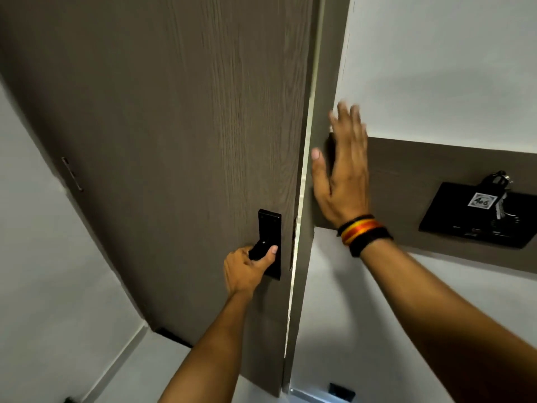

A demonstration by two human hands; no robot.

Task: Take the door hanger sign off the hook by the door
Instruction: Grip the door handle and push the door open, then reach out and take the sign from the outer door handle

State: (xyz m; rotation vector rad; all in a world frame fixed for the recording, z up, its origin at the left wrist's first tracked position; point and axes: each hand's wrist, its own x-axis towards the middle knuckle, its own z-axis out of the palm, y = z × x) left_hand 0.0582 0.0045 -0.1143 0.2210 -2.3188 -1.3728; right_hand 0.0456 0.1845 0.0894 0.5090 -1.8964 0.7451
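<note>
- A person's left hand (250,269) is wrapped around the black door handle (263,251), thumb laid over the lever, at the edge of a dark wood-grain door (174,141).
- The right hand (341,173) is raised flat and spread against the brown wall panel (406,181) beside the door frame, fingers (348,120) motion-blurred, holding nothing.
- The door hanger sign cannot be made out; a dark shape (330,152) just behind the right thumb may be the sign or its hook.
- By the look of it, the reach is under way; the next move calls for closing the fingers on the sign and lifting it clear.
- Well to the right of the fingers, a black card holder (453,216) with keys bears a label reading "406" (483,201).
- A striped wristband (363,232) circles the right wrist.
</note>
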